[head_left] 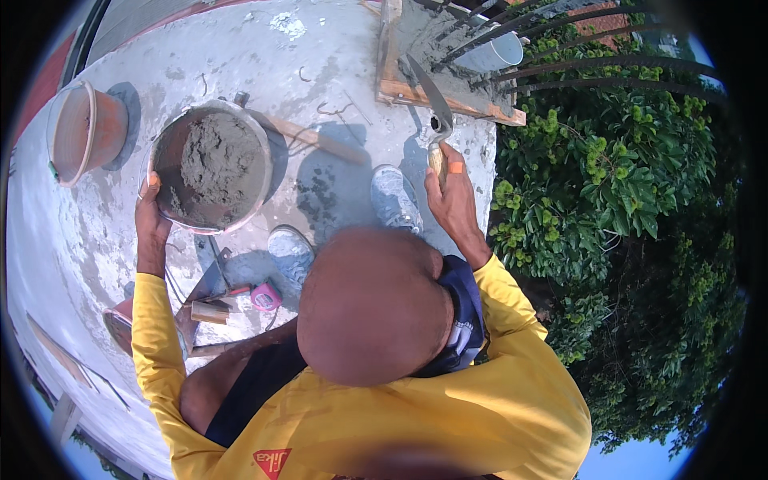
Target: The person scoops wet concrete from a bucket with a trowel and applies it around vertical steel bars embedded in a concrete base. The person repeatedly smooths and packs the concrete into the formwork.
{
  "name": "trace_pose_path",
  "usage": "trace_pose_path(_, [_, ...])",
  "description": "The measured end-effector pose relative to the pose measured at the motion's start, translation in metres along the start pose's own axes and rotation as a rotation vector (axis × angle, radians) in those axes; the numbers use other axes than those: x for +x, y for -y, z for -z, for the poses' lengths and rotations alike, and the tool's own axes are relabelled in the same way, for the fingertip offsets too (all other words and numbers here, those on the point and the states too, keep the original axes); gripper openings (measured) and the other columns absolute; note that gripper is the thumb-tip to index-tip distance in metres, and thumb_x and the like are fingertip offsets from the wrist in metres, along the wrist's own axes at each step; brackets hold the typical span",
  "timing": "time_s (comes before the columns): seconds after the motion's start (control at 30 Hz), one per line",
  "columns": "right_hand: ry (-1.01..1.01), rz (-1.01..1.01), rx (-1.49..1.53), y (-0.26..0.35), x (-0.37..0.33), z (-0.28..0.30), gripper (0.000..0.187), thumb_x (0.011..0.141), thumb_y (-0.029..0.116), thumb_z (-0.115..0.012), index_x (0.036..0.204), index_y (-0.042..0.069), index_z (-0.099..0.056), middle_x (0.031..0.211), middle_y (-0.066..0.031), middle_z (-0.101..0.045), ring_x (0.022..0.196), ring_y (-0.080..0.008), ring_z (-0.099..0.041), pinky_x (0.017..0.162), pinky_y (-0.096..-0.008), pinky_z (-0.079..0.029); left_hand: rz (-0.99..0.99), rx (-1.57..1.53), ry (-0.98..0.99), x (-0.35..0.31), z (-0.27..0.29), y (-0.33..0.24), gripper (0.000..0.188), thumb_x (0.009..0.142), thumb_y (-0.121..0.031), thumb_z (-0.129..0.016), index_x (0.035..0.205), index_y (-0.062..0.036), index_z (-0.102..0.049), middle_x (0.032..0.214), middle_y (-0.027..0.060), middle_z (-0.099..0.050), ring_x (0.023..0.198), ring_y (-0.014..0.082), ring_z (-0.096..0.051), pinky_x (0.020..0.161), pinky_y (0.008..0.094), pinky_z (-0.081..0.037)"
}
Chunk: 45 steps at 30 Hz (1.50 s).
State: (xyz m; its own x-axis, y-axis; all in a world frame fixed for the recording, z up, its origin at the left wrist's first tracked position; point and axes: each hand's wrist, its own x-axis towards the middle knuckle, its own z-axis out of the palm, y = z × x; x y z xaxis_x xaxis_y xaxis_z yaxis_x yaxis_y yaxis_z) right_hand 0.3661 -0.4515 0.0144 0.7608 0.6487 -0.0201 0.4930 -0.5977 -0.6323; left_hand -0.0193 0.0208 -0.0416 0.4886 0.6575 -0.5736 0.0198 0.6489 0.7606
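Note:
My left hand (152, 214) grips the near-left rim of a round bucket (264, 172), fingers over its edge. Grey wet mortar (222, 160) sits in a lumpy heap inside it. In my right hand (456, 192) is a trowel (437, 158), held by its wooden handle. Its long, mortar-smeared blade points away from me and slightly left. The blade reaches over the edge of a wooden frame (448, 104) that holds grey mortar. A light-coloured pail (490, 53) stands in that frame.
A hammer (316, 142) lies beyond the bucket, its head against the bucket's side. At far left stands an orange bucket (108, 128). A pink tape measure (266, 297) and other tools lie near my left foot. Metal bars (592, 60) and leafy branches (608, 176) line the right edge.

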Motion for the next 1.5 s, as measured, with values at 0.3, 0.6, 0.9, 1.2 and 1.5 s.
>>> trace_pose_path(0.3, [0.095,0.154,-0.3,-0.058,0.045,0.017,0.047,0.101,0.024,-0.066,0.144,0.01,-0.053,0.116,-0.0174,-0.063,0.094,-0.0437,-0.069,0.076,-0.0513,-0.057,-0.008,0.086,-0.035,0.021,0.007,-0.016,0.053,0.108,-0.025,-0.062,0.155,-0.0022,-0.05,0.144,0.0127,-0.062,0.127,0.0259,-0.063,0.11,0.0412,-0.052])
trace_pose_path(0.6, [0.021,0.126,-0.226,-0.043,0.124,-0.026,0.045,0.102,0.026,-0.067,0.142,0.009,-0.055,0.128,-0.0214,-0.065,0.108,-0.0454,-0.067,0.087,-0.0512,-0.056,-0.094,0.14,-0.082,0.031,-0.01,-0.029,0.047,0.107,-0.019,-0.063,0.148,0.0025,-0.057,0.141,0.0156,-0.064,0.124,0.0267,-0.065,0.107,0.0399,-0.053])
trace_pose_path(0.9, [-0.048,0.175,-0.125,-0.02,0.121,-0.041,0.046,0.103,0.025,-0.065,0.144,0.007,-0.056,0.127,-0.0212,-0.064,0.108,-0.0452,-0.068,0.086,-0.0512,-0.057,-0.145,0.255,0.022,0.058,-0.026,-0.087,0.037,0.103,-0.008,-0.065,0.138,0.0047,-0.063,0.125,0.0122,-0.072,0.111,0.0206,-0.069,0.1,0.0345,-0.055])
trace_pose_path(1.2, [-0.029,-0.083,-0.085,-0.03,0.103,-0.048,0.048,0.104,0.019,-0.065,0.147,0.003,-0.05,0.136,-0.029,-0.058,0.111,-0.051,-0.066,0.087,-0.0513,-0.057,-0.218,0.167,-0.235,0.072,-0.021,-0.148,0.038,0.105,-0.003,-0.053,0.142,0.006,-0.058,0.13,0.0145,-0.07,0.118,0.025,-0.068,0.107,0.0381,-0.054])
trace_pose_path(1.5, [-0.014,0.047,0.201,-0.007,0.122,-0.045,0.056,0.103,0.012,-0.059,0.15,-0.011,-0.038,0.139,-0.0348,-0.05,0.126,-0.0507,-0.054,0.109,-0.0513,-0.045,-0.221,0.172,-0.503,0.096,-0.136,-0.216,0.034,0.106,-0.004,-0.055,0.138,0.0102,-0.054,0.132,0.0259,-0.067,0.113,0.0358,-0.07,0.105,0.0486,-0.058])
